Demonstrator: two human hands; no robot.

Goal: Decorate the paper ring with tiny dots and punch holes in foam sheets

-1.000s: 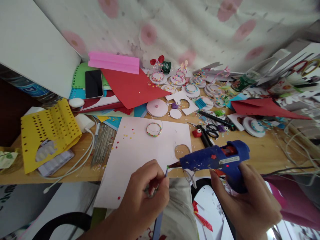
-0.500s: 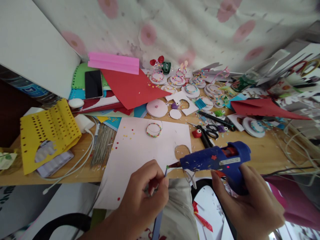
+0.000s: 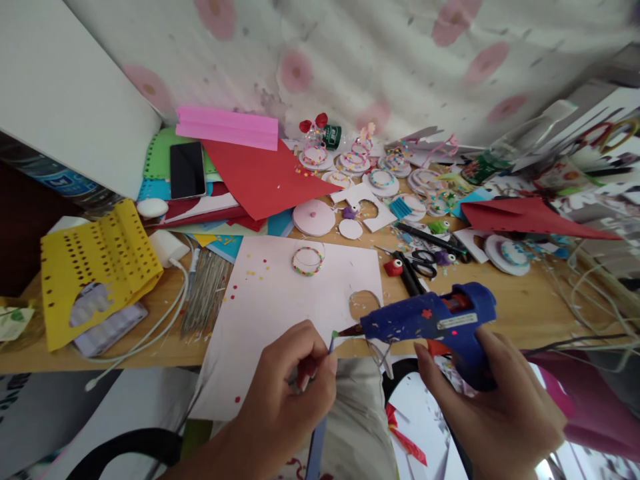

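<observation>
My right hand point(image 3: 493, 407) grips the handle of a blue hot glue gun point(image 3: 430, 320), whose nozzle points left at the tip of a thin purple paper strip point(image 3: 331, 344). My left hand point(image 3: 290, 393) pinches that strip between thumb and fingers, just above the near edge of a pale pink sheet point(image 3: 280, 307). The nozzle tip touches or nearly touches the strip's green end. On the pink sheet lies a beaded ring point(image 3: 308, 259), and a round hole is cut near its right edge.
The wooden table point(image 3: 530, 300) is crowded: perforated yellow paper point(image 3: 95, 257), a phone point(image 3: 187, 169), red point(image 3: 265, 175) and pink paper point(image 3: 227, 127), several white discs with bead rings point(image 3: 383, 179), scissors point(image 3: 420, 261), a white cable point(image 3: 160, 320), and wires at the right point(image 3: 595, 293).
Nearly nothing has moved. The glue gun has shifted very slightly while its nozzle stays at the strip's tip; my left hand holds the strip in the same place.
</observation>
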